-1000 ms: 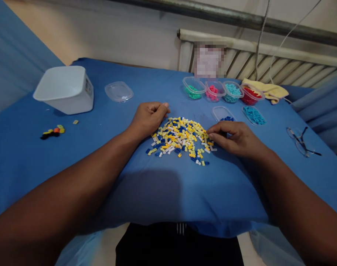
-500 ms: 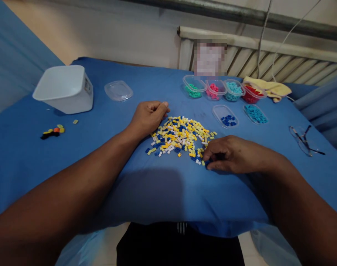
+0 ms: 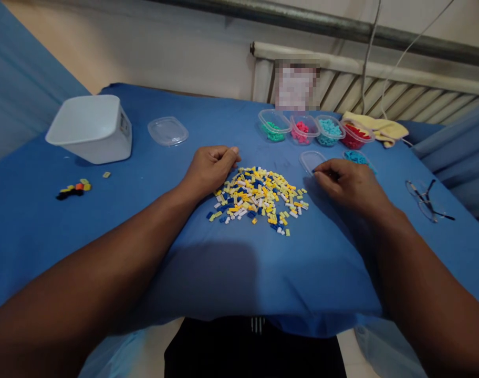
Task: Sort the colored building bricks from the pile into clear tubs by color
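A heap of small toy building bricks, yellow, pale yellow, white and dark blue, lies on the blue cloth. At its far left edge my left hand rests with fingers curled and thumb on top; whatever is inside is hidden. My right hand is closed in a pinch to the right of the heap. A dark blue brick shows at its fingertips, over the near edge of a clear plastic lid. The hand covers most of that lid and the bricks on it.
Clear tubs hold green, pink, light blue and red bricks. Blue bricks sit behind my right hand. Glasses lie at right; a white bin, clear lid and loose pieces at left.
My right hand went from the heap's right side to its near right corner, took a dark blue brick there, and moved away to the lid. My left hand has stayed put.
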A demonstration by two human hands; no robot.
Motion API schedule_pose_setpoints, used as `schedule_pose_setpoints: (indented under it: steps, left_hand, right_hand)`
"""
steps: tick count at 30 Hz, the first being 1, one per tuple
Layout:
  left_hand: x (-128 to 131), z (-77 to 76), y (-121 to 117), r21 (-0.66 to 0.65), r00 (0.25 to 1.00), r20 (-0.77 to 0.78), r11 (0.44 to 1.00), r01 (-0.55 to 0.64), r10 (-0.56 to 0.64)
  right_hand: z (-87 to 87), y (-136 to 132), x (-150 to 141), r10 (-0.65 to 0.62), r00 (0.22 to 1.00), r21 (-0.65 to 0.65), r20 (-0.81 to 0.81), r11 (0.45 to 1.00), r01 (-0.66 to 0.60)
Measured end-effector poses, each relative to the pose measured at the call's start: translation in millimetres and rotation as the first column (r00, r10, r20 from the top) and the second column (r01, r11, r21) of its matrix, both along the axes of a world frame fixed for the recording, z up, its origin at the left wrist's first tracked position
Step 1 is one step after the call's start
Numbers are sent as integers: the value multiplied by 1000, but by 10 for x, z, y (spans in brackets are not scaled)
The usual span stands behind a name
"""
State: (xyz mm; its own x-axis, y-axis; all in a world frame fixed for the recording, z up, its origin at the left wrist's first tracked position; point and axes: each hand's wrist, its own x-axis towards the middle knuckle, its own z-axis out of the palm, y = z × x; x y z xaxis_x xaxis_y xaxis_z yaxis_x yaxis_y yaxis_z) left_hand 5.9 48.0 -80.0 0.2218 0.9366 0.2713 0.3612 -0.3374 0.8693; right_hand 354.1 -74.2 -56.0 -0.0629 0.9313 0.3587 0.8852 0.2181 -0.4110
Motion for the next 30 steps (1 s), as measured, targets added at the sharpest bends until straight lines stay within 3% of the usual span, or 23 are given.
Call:
schedule_pose_setpoints:
  steps: [7, 10, 13, 16, 19, 22, 24, 26, 30]
  left_hand:
    - [-6, -21, 13, 2, 1000, 2, 1000, -3, 3]
    - [-8, -7, 11, -14, 1000, 6, 1000, -7, 7]
    - [-10, 3, 8, -26, 1000, 8, 1000, -7, 7]
    - [-11, -6, 8, -16, 1000, 2, 1000, -6, 6]
    - [-9, -23, 10, -5, 1000, -6, 1000, 4, -4]
    - [-4, -32, 10, -7, 1000, -12, 1000, 13, -13]
    - [0, -31, 8, -9, 1000, -13, 1000, 13, -13]
    - [2, -27, 5, -7, 1000, -16, 1000, 13, -13]
    - [3, -24, -3, 1, 1000, -18, 1000, 18, -18]
  right_hand:
    - [-256, 212, 233, -238, 971, 117, 7, 965, 236]
    - [-251, 229, 257, -299, 953, 161, -47, 939, 303]
    - [-184, 185, 172, -261, 962, 180, -82, 945, 272]
    - [-77, 69, -65, -115, 989, 203, -91, 970, 131]
    - [20, -90, -376, 180, 983, 166, -43, 971, -170]
    - [56, -214, -619, 487, 873, 98, -13, 870, -484]
    - [52, -253, -703, 622, 783, 82, -3, 781, -619]
    - [45, -265, -733, 693, 721, 62, 2, 719, -692]
    - [67, -259, -695, 742, 670, -46, -17, 669, -742]
